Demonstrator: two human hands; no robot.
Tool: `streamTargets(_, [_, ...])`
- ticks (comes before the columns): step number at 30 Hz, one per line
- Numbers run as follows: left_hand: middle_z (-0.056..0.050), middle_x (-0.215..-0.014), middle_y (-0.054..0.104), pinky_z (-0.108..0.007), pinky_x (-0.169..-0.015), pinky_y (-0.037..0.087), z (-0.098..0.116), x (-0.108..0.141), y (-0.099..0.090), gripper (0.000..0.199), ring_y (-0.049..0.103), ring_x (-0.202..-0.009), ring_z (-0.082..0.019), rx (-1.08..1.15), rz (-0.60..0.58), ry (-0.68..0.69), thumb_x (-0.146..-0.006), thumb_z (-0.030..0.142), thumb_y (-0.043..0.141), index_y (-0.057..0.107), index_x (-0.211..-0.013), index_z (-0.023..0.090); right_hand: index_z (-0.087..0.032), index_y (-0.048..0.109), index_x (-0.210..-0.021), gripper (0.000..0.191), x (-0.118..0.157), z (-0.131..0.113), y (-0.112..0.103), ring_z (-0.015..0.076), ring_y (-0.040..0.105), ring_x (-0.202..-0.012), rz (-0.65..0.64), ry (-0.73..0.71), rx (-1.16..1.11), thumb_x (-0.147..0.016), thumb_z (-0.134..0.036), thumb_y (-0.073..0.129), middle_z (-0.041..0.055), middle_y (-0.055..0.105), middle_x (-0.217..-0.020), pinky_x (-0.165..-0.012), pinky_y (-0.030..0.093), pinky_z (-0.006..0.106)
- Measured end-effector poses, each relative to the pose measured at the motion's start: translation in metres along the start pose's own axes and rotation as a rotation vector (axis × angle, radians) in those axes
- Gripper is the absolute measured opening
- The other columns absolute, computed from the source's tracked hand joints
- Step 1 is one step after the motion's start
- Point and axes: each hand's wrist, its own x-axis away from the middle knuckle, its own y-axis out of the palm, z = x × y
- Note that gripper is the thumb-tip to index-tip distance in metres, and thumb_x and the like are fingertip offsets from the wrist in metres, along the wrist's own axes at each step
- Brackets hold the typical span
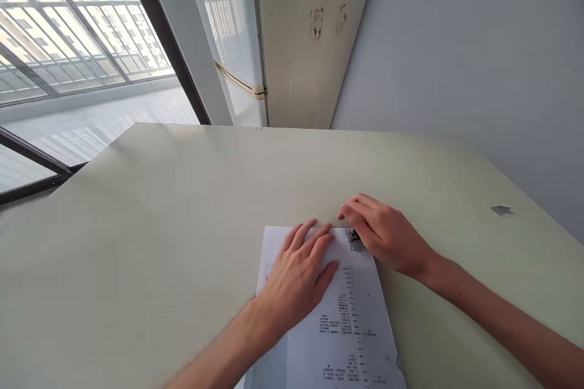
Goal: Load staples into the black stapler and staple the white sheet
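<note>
Left hand: fingers spread on the printed paper, flat on the table. Paper: likely light, flexible, easily creased; hold by edges. Right hand: fingers curled at far-right corner; grip not discernible.

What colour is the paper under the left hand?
White paper, dark print; clearest in head view.
</note>
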Motion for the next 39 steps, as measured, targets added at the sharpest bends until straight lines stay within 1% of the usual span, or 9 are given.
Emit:
streamTargets(3, [-0.005,-0.157,0.056,-0.057,-0.123,0.041,0.001,0.0,0.001,0.035,0.037,-0.155,-0.031,0.012,0.005,-0.001,-0.105,0.029,0.054,0.047,-0.139,0.028,-0.024,0.053,-0.072,0.049,0.004,0.005,0.005,0.0155,0.054,-0.06,0.081,-0.049,0.039,-0.112,-0.042,0.032,-0.0002,0.06,-0.07,-0.059,0.043,0.029])
streamTargets(5, [-0.004,-0.157,0.056,-0.058,-0.123,0.041,0.003,-0.001,0.002,0.035,0.036,-0.156,-0.031,0.015,-0.004,0.002,-0.104,0.028,0.055,0.047,-0.139,0.028,-0.024,0.047,-0.068,0.049,0.006,0.009,0.007,0.0148,0.049,-0.056,0.133,-0.073,0.054,-0.112,-0.04,0.033,-0.0013,0.054,-0.064,-0.057,0.039,0.029])
streamTargets(11, [-0.003,-0.158,0.055,-0.059,-0.124,0.04,0.009,-0.003,0.005,0.034,0.034,-0.157,-0.031,0.034,-0.015,0.032,-0.104,0.028,0.056,0.048,-0.138,0.029,-0.023,0.05,-0.068,0.048,0.011,0.019,0.008,0.0146,0.047,-0.054,0.204,-0.098,0.075,-0.111,-0.036,0.031,-0.0005,0.053,-0.064,-0.056,0.036,0.03])
streamTargets(20, [-0.004,-0.16,0.052,-0.057,-0.129,0.033,0.007,-0.001,0.005,0.038,0.036,-0.156,-0.03,0.008,-0.039,0.018,-0.105,0.033,0.057,0.046,-0.141,0.027,-0.024,0.045,-0.067,0.047,0.011,0.022,0.009,0.0145,0.047,-0.053,0.192,-0.122,0.092,-0.111,-0.033,0.03,-0.0004,0.052,-0.063,-0.055,0.034,0.03])
streamTargets(24, [-0.004,-0.16,0.052,-0.058,-0.129,0.033,0.006,0.0,0.005,0.041,0.035,-0.157,-0.029,0.027,-0.03,0.031,-0.104,0.035,0.057,0.045,-0.143,0.029,-0.024,0.043,-0.067,0.047,0.014,0.025,0.01,0.0135,0.045,-0.051,0.201,-0.187,0.138,-0.111,-0.031,0.029,-0.0009,0.051,-0.062,-0.053,0.032,0.03])
streamTargets(28, [-0.003,-0.16,0.052,-0.057,-0.129,0.032,0.005,0.0,0.004,0.044,0.032,-0.158,-0.029,0.034,-0.051,0.04,-0.103,0.034,0.06,0.045,-0.143,0.028,-0.023,0.044,-0.066,0.046,0.012,0.026,0.011,0.0134,0.043,-0.052,0.223,-0.303,0.223,-0.11,-0.027,0.03,-0.0008,0.049,-0.061,-0.05,0.029,0.03])
streamTargets(34, [-0.002,-0.161,0.051,-0.059,-0.128,0.032,0.004,0.0,0.004,0.042,0.032,-0.158,-0.032,0.033,-0.068,0.06,-0.104,0.035,0.059,0.045,-0.143,0.028,-0.023,0.042,-0.066,0.044,-0.003,0.034,-0.006,0.0141,0.037,-0.053,0.154,-0.481,0.356,-0.109,-0.027,0.033,-0.0015,0.045,-0.061,-0.05,0.023,0.031])
streamTargets(36, [-0.002,-0.162,0.05,-0.059,-0.128,0.032,0.003,-0.001,0.004,0.041,0.031,-0.158,-0.031,0.033,-0.065,0.064,-0.104,0.035,0.059,0.046,-0.142,0.028,-0.024,0.039,-0.065,0.044,-0.006,0.04,-0.016,0.0144,0.035,-0.053,0.129,-0.476,0.352,-0.108,-0.029,0.034,-0.0021,0.042,-0.06,-0.05,0.023,0.032])
streamTargets(39, [-0.002,-0.162,0.05,-0.058,-0.129,0.032,0.003,-0.001,0.004,0.042,0.031,-0.158,-0.031,0.031,-0.061,0.061,-0.103,0.034,0.06,0.046,-0.142,0.027,-0.024,0.037,-0.065,0.045,-0.004,0.048,-0.028,0.0143,0.037,-0.051,0.101,-0.374,0.276,-0.109,-0.03,0.032,-0.0023,0.043,-0.059,-0.051,0.027,0.032])
